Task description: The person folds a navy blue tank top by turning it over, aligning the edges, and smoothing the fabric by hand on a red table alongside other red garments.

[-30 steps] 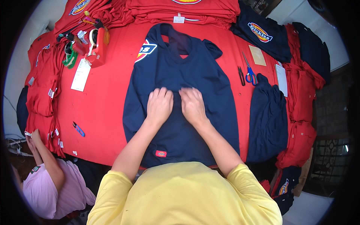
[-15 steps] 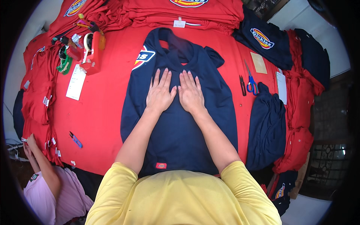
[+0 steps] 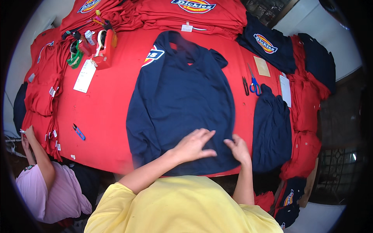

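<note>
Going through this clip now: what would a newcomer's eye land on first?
Likely the big navy shirt laid out mid-table against the bright red tabletop, with the left hand over its lower part and the right hand by its lower right edge. Next, perhaps, the piled red garments along the far side and the red tape dispenser at upper left.

On the red-covered counter, a red tape dispenser stood at ten o'clock, with a white paper slip beside it. Blue snips lay at nine; blue-handled scissors and dark snips, near a tan card, at two.
</note>
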A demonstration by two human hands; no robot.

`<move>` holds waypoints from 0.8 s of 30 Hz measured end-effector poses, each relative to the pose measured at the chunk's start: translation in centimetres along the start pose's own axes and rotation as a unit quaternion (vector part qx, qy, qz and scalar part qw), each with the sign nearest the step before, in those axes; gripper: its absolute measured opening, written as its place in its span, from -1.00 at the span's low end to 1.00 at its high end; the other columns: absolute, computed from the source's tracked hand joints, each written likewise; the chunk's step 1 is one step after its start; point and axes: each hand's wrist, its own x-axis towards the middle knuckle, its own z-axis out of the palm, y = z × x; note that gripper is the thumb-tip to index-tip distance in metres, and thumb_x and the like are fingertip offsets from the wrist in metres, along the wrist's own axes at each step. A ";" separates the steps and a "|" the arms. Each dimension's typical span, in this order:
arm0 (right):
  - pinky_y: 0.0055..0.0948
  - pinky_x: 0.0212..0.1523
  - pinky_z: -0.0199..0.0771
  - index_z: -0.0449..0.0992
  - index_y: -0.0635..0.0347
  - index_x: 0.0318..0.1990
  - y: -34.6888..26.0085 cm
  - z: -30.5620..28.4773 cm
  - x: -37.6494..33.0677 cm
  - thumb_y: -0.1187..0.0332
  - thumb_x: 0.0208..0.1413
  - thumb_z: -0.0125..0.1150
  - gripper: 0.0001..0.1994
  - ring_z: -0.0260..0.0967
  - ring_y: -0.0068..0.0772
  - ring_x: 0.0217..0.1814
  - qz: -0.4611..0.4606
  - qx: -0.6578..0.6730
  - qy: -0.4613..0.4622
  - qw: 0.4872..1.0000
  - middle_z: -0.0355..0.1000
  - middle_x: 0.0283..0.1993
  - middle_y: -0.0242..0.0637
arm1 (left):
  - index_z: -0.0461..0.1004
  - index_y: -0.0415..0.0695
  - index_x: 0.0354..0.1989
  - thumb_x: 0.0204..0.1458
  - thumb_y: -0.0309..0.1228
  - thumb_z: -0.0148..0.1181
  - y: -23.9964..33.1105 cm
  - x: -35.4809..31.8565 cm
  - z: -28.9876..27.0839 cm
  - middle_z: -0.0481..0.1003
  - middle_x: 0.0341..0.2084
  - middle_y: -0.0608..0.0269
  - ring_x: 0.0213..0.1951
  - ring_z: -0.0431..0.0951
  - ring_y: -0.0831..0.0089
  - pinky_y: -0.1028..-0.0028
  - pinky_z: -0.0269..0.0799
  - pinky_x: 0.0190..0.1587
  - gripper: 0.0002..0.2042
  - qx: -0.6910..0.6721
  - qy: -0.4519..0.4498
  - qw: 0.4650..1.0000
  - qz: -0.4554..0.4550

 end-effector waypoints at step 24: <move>-0.41 0.38 -0.06 0.09 0.02 0.38 -32.4 -3.4 19.4 -0.08 0.21 -0.02 -0.34 -0.02 -0.16 0.47 -0.467 0.099 0.029 0.878 0.08 0.40 -0.06 | 0.24 -0.35 0.19 0.23 -0.30 0.03 5.1 -6.5 -17.0 0.41 0.04 0.08 0.05 0.44 0.33 0.41 0.34 0.13 -0.55 -0.474 0.491 0.728 -0.074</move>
